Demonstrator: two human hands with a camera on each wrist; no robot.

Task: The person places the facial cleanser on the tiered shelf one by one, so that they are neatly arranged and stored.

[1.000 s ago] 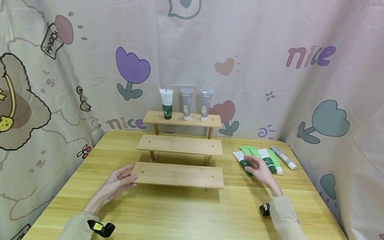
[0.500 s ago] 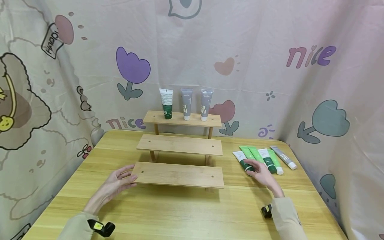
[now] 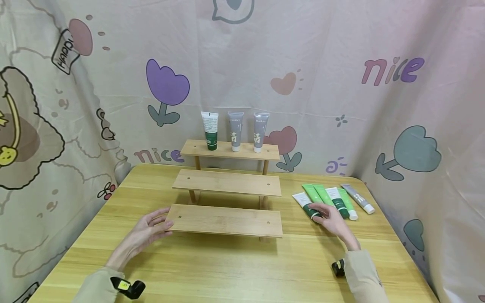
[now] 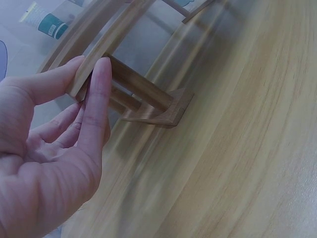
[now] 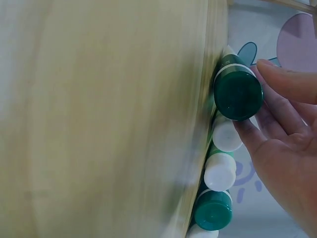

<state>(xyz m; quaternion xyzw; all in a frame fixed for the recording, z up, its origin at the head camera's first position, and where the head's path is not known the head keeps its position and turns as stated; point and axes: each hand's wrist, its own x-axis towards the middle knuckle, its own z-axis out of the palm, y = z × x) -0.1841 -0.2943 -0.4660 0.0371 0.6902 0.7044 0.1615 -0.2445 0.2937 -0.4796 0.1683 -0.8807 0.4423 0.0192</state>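
Note:
My left hand [image 3: 142,235] pinches the left end of the lowest board of a three-tier wooden display stand [image 3: 225,221], thumb on top and fingers beneath, as the left wrist view shows. Over at the right, my right hand [image 3: 333,219] holds a white and dark green squeeze tube [image 3: 302,199] near its cap [image 5: 238,94], fingers curled around its side. This tube lies at the left end of a row of tubes on the table. Part of its body is hidden behind my fingers.
Beside the held tube lie bright green tubes [image 3: 311,192], another white and green tube [image 3: 338,203] and a grey tube [image 3: 358,199]. On the top tier stand a white and green tube [image 3: 210,131] and two grey ones [image 3: 235,131]. A patterned curtain [image 3: 322,50] surrounds the table [image 3: 242,269].
My right hand has come down onto the white and green tube and its fingers have closed around it. The tube has shifted slightly left. My left hand stays on the stand.

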